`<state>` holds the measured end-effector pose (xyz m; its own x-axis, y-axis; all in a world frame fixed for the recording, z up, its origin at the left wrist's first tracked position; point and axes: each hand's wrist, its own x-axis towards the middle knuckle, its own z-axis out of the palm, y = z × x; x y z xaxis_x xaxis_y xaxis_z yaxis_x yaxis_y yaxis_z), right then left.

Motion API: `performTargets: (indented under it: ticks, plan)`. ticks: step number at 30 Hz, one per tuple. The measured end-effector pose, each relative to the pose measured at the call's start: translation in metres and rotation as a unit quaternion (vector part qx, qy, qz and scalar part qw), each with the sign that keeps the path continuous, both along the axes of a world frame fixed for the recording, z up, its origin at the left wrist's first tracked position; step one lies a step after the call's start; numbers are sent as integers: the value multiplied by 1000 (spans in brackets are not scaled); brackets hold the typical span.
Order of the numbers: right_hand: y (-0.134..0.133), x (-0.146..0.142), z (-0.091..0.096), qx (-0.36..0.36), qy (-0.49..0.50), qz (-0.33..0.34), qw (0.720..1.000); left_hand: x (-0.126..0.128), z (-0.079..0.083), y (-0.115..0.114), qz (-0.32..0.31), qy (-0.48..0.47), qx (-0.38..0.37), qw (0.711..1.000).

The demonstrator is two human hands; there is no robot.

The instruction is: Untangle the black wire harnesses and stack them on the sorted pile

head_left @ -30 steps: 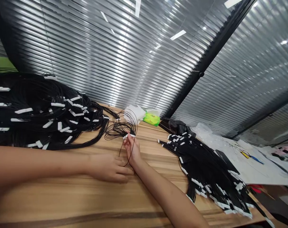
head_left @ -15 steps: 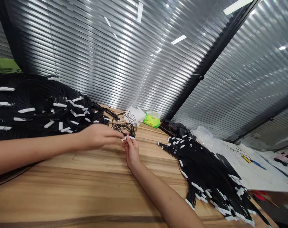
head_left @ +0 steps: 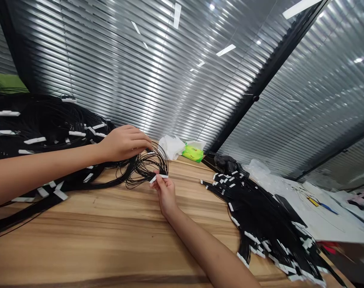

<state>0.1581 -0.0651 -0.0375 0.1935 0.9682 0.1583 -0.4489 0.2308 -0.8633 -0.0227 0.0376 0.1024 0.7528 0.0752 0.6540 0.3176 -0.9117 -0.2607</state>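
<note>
Across the bottom of the frame runs the bare wood of the table [head_left: 110, 248]. Just below the centre, the right hand [head_left: 166, 196] pinches the white tabs [head_left: 163, 176] of a coil [head_left: 143, 170], thumb uppermost. A little higher and to the left, the left hand [head_left: 123, 144] arches over the coil's far edge, fingers bent; whether they grip any wire I cannot tell (the fingertips are partly lost against the black).

The loops could snag or mix with the heap [head_left: 44, 120] at left, since black lies against black there; a slack pinch could also let the tabs slip and the coil spring apart. The coil itself is thin, dark and loose, its loops fanned unevenly, its tabs meeting in a shallow V.

At right spreads a pile [head_left: 260, 208] of straighter black wires, white-tipped. Farther off, top centre, a green packet [head_left: 193, 153] sits before the ridged wall [head_left: 110, 60].
</note>
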Motion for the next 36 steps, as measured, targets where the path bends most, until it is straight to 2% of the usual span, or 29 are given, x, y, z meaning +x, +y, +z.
performTargets:
  ticks: [2,5,7,10,12,14,17,20,22,24,26,28,30,33,36]
  plan:
    - [0,0,0,-3,13,-1,1000,0,0,-4,0,-21,-37,999]
    - [0,-1,1,-4,22,4,1000,4,4,-12,-2,-71,-162,984]
    - [-1,-2,1,-7,20,9,1000,9,8,-13,2,-98,-282,954]
    - [-2,-3,3,-15,13,12,1000,15,13,-6,16,-95,-458,884]
    - [-3,-3,5,-17,8,9,1000,16,15,2,6,-67,-510,857]
    - [-4,-4,6,-16,2,7,1000,14,17,9,1,-39,-486,873]
    - [-4,-5,6,-21,-20,5,1000,11,21,8,57,-22,-342,938]
    - [-1,-5,5,-39,-37,-2,999,13,23,-13,125,-62,-150,979]
    - [2,-4,4,-53,-18,-19,998,19,20,-41,86,-61,-112,988]
    - [4,-3,4,-64,11,-36,997,28,7,-76,8,-33,-133,991]
    - [4,-3,5,-68,26,-43,996,39,-16,-113,-69,38,-102,992]
    - [1,-5,7,-61,30,-45,997,49,-45,-145,-101,118,-43,987]
    - [-2,-6,9,-48,32,-50,997,57,-74,-166,-108,119,2,987]
    - [-3,-4,7,-37,24,-47,998,63,-101,-177,-96,96,48,990]
    - [3,1,3,-53,29,-47,997,64,-102,-168,-92,112,26,989]
